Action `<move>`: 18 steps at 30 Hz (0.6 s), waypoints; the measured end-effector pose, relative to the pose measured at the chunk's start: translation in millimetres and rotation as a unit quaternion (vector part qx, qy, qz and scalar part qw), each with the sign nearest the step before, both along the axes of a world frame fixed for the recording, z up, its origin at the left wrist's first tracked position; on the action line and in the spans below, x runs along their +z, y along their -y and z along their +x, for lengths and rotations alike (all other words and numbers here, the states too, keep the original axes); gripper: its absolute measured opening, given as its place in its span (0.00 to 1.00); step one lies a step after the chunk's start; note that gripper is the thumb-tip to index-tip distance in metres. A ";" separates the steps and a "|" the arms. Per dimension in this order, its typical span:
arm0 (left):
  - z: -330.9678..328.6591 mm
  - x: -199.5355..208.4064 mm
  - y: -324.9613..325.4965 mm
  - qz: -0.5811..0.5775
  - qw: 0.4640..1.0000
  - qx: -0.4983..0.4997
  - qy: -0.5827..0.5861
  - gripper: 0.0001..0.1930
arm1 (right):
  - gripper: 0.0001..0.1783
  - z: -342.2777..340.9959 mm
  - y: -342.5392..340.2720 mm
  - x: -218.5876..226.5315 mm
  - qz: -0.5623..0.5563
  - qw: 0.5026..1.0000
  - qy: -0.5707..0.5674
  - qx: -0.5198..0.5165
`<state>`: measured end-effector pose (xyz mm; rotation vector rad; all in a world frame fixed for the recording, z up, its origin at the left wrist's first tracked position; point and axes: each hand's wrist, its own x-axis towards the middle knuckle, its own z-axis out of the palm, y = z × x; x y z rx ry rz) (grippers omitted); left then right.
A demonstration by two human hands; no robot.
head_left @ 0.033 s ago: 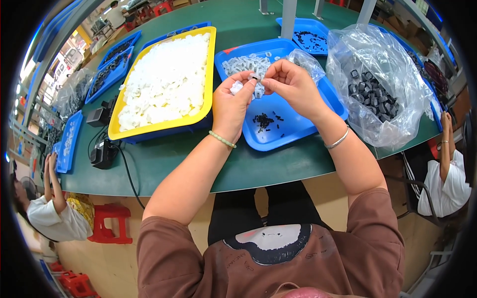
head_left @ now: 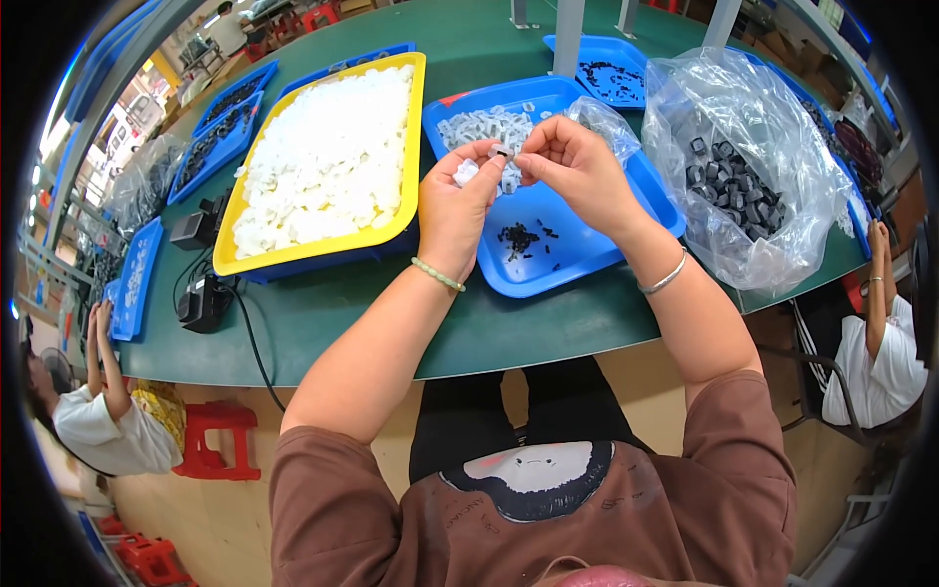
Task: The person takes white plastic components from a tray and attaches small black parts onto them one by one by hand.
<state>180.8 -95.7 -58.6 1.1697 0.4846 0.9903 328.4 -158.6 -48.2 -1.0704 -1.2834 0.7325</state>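
Note:
Over the blue tray (head_left: 626,262), my left hand (head_left: 464,199) pinches a small white plastic part (head_left: 467,172), with a tiny black piece (head_left: 501,151) at its fingertips. My right hand (head_left: 575,168) is closed in a pinch right beside that black piece; whatever its fingertips grip is too small to make out. Beneath the hands, small pale translucent pieces (head_left: 469,129) fill the far part of the tray. A little heap of tiny black pieces (head_left: 516,238) lies in its near part.
A yellow tray (head_left: 227,256) heaped with white parts stands to the left, by black power adapters (head_left: 202,303). On the right is a clear plastic bag (head_left: 782,256) of black blocks. A metal post (head_left: 568,39) rises behind. Co-workers sit at both sides.

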 end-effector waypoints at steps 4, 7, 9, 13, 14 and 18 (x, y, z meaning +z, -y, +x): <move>1.4 -0.4 -0.9 -0.002 1.000 0.004 -0.004 0.11 | 0.06 -2.7 -1.4 -3.8 0.023 0.999 0.011 -0.046; 0.7 0.0 -1.1 0.000 1.000 0.005 -0.010 0.12 | 0.06 -3.8 -2.2 -3.7 0.025 0.998 0.000 -0.059; -2.4 1.8 -2.0 0.002 0.999 -0.027 -0.026 0.14 | 0.07 -2.2 -0.5 -1.7 0.022 0.998 -0.011 -0.056; -5.0 1.3 -3.5 -0.002 0.999 -0.053 -0.005 0.11 | 0.08 0.1 2.4 5.3 0.003 0.998 -0.044 -0.050; -5.2 1.1 -4.4 0.001 0.998 -0.061 -0.010 0.11 | 0.08 0.6 3.0 6.7 0.003 0.998 -0.044 -0.050; -4.9 -0.2 -6.3 -0.001 0.997 -0.074 -0.015 0.12 | 0.09 3.1 4.2 8.2 -0.043 0.997 -0.051 -0.024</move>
